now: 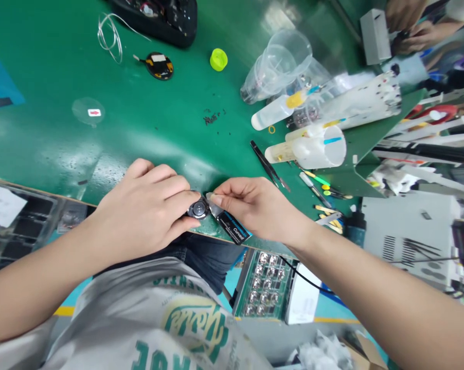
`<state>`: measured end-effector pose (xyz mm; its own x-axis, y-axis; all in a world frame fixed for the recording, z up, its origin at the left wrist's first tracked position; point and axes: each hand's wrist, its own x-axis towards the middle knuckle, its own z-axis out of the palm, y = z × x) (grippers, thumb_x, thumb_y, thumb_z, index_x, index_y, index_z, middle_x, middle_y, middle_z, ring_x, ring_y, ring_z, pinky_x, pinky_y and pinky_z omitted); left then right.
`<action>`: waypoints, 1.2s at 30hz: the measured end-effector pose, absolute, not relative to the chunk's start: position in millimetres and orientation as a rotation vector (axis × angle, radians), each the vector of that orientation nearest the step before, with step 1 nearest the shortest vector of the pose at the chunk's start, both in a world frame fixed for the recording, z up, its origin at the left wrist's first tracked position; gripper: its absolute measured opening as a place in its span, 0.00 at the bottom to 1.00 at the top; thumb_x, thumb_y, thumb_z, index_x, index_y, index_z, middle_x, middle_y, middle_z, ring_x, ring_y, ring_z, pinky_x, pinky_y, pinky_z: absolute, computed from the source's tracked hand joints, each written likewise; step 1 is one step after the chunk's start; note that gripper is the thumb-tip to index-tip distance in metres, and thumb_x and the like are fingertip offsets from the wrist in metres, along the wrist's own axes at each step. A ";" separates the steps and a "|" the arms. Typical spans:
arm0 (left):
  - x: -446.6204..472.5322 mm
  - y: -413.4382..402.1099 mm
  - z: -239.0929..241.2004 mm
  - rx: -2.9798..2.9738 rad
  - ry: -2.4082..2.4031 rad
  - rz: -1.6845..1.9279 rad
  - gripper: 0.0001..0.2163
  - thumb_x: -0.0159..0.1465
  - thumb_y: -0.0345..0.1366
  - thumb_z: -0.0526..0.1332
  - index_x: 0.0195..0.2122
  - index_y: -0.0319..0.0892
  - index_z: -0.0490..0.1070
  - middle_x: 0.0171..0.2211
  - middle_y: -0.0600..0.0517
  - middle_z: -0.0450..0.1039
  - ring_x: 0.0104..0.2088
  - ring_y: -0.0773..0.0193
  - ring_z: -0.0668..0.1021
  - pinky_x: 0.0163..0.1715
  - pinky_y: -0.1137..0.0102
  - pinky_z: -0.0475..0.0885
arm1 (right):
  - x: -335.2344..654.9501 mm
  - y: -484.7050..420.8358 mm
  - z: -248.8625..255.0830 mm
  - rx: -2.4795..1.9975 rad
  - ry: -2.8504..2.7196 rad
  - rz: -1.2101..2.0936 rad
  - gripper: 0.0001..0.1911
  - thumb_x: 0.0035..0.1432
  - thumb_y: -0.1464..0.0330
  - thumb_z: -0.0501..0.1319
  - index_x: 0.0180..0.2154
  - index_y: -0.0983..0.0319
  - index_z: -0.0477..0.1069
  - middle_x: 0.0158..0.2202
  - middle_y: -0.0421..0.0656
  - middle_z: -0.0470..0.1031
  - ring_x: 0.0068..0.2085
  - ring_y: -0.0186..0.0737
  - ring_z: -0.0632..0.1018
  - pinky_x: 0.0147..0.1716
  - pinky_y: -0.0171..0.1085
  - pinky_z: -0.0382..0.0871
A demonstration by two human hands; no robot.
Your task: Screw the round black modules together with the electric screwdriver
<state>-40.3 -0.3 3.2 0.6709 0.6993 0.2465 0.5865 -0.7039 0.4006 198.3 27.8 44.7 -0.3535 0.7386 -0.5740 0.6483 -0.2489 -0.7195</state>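
My left hand is closed around the edge of a small round dark watch case, its ringed back facing up, near the bench's front edge. In my right hand is a thin pry tool with a black and blue handle marked "Curved". Its metal blade points at the side of the watch case; whether it is inside a seam cannot be made out. Beyond my right hand lies a pair of black tweezers. Tiny dark screws are scattered on the green bench mat.
Clear cups and white tubes lie at the right, beside pens and swabs. A yellow-green cap, a round black part and a coiled wire are farther back. Another person's hands work at the top right.
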 end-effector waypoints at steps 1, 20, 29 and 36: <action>-40.2 -0.4 3.4 2.603 1.023 0.555 0.11 0.72 0.42 0.62 0.46 0.43 0.80 0.40 0.46 0.82 0.42 0.49 0.78 0.39 0.56 0.65 | 198.5 28.0 44.7 -1.736 -1.876 1.702 0.15 0.64 0.59 0.64 0.34 0.63 0.79 0.27 0.39 0.74 0.29 0.34 0.67 0.29 0.35 0.61; -40.5 -2.4 5.3 2.587 1.031 0.507 0.11 0.73 0.41 0.61 0.48 0.43 0.79 0.43 0.45 0.82 0.43 0.48 0.79 0.41 0.53 0.66 | 193.1 17.9 44.8 -1.793 -1.889 1.593 0.13 0.65 0.61 0.64 0.32 0.63 0.79 0.25 0.37 0.72 0.27 0.33 0.66 0.28 0.34 0.60; -42.6 -1.4 4.1 2.610 1.017 0.529 0.12 0.74 0.43 0.60 0.50 0.43 0.79 0.42 0.46 0.82 0.41 0.49 0.79 0.39 0.53 0.66 | 193.4 24.6 54.5 -1.800 -1.953 1.660 0.14 0.66 0.62 0.62 0.33 0.63 0.80 0.22 0.36 0.67 0.25 0.32 0.62 0.25 0.34 0.55; -41.9 -1.7 4.2 2.596 1.025 0.536 0.12 0.73 0.43 0.60 0.48 0.43 0.79 0.41 0.45 0.82 0.42 0.49 0.79 0.39 0.52 0.67 | 191.8 33.7 62.6 -1.808 -1.998 1.655 0.11 0.65 0.66 0.64 0.31 0.62 0.82 0.26 0.39 0.78 0.28 0.35 0.71 0.28 0.35 0.63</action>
